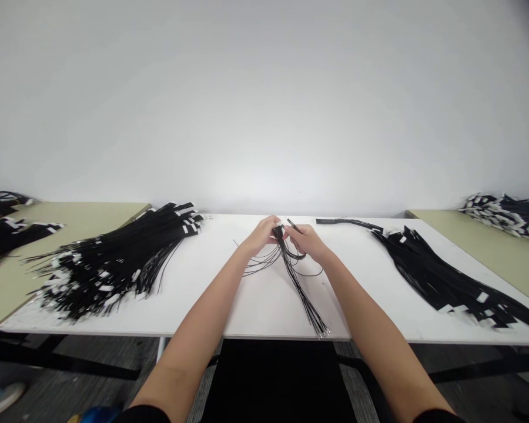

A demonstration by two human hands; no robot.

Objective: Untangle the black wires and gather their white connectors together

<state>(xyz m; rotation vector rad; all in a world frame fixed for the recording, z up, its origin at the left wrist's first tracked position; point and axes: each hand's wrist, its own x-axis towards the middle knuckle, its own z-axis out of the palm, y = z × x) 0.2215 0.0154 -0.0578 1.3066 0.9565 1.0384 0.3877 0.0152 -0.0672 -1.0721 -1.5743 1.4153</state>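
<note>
My left hand point(263, 232) is closed on the upper end of a bundle of thin black wires point(296, 283), near a small white connector at the fingertips. The bundle hangs down toward the table's front edge, where its loose ends show small bright tips. My right hand point(306, 239) touches the left at the same end, its fingers closed round black wires that bend in a loop below it. A short dark strand sticks up above the right fingers. Several thin wires fan out in curves under both hands. The fingertips partly hide the connector.
On the white table point(203, 305), a large heap of black wire bundles point(123, 258) with white ends lies at left. More bundles point(441, 273) lie at right, beside a thin strand point(350, 222). Yellowish tables point(476, 235) flank both sides, holding further bundles. A wall stands behind.
</note>
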